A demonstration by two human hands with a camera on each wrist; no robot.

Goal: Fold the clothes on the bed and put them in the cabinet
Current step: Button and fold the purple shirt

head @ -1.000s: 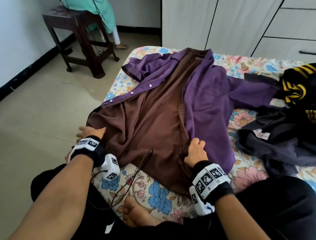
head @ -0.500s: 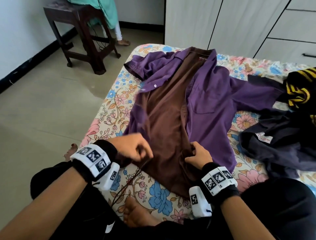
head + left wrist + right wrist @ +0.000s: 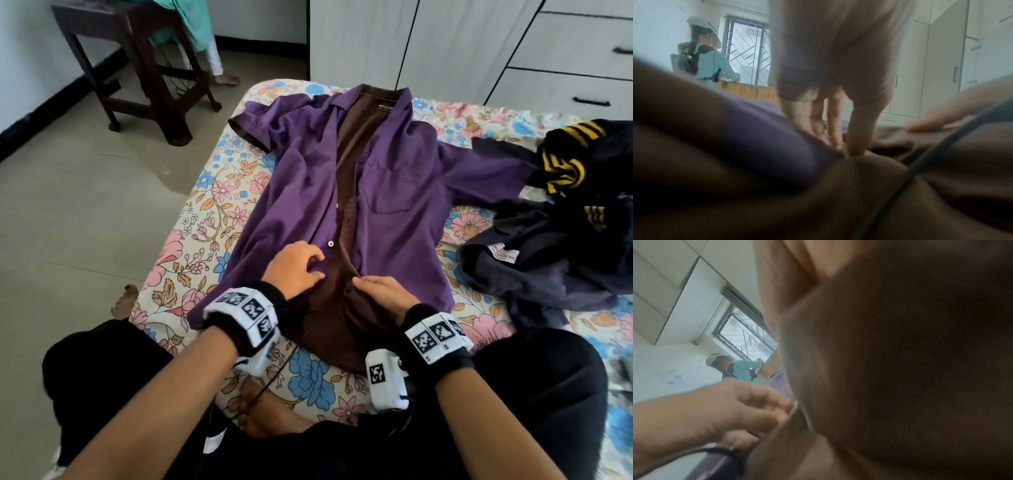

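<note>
At your ten o'clock a dark wooden stool (image 3: pixel 137 65) stands on the floor (image 3: pixel 85 212), with a person in teal (image 3: pixel 191 24) partly in view behind it. Nearer you, the bed (image 3: pixel 212 192) with its floral sheet fills the middle of the head view.

At your twelve o'clock the purple shirt (image 3: pixel 394 192) lies spread on the bed, collar pointing away from you toward the white cabinet (image 3: pixel 445 48), its brown inner side showing in a strip down the middle and at the hem close to your legs. The left front panel is laid over toward that strip, with a white button (image 3: pixel 331 243) showing at its edge.

Your left hand (image 3: pixel 296 269) sits at eleven o'clock on that panel's edge near the hem; its fingers are curled down and pinch the cloth where purple meets brown, as the left wrist view shows. Your right hand (image 3: pixel 383 294) lies just beside it at one o'clock, touching the opposite front edge; its fingers are bent onto the fabric, but you cannot tell whether they grip it.

At your two o'clock a dark navy garment (image 3: pixel 548 260) lies crumpled on the sheet, and beyond it a black garment with yellow stripes (image 3: pixel 568 154).
</note>
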